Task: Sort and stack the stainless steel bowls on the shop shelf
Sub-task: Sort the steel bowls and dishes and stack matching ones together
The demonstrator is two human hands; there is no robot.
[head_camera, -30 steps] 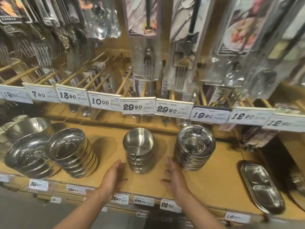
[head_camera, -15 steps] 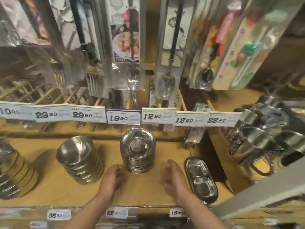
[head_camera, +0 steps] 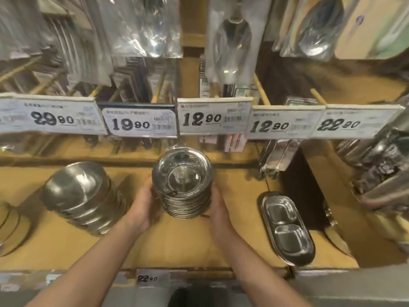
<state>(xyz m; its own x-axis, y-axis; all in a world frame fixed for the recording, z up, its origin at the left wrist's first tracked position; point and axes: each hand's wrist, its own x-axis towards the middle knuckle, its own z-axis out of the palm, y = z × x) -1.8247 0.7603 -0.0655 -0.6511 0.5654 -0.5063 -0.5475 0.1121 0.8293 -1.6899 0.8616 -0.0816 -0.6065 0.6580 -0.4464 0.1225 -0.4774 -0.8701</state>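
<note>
My left hand (head_camera: 145,207) and right hand (head_camera: 220,212) clasp opposite sides of the stack of shallow round stainless steel bowls (head_camera: 184,185) on the wooden shelf (head_camera: 190,244); deeper steel bowls (head_camera: 83,197) stand left of it, an oval two-compartment steel tray (head_camera: 286,227) right.

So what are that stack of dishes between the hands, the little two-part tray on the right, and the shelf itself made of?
Stack of dishes: looks like polished stainless steel, silvery with mirror-like glare and reflections. The left hand and right hand hold its sides.
Two-part tray: seemingly the same steel, duller, with soft grey sheen.
Shelf: matte yellow-brown surface, probably wood or wood-look board; the blur leaves it open.
</note>
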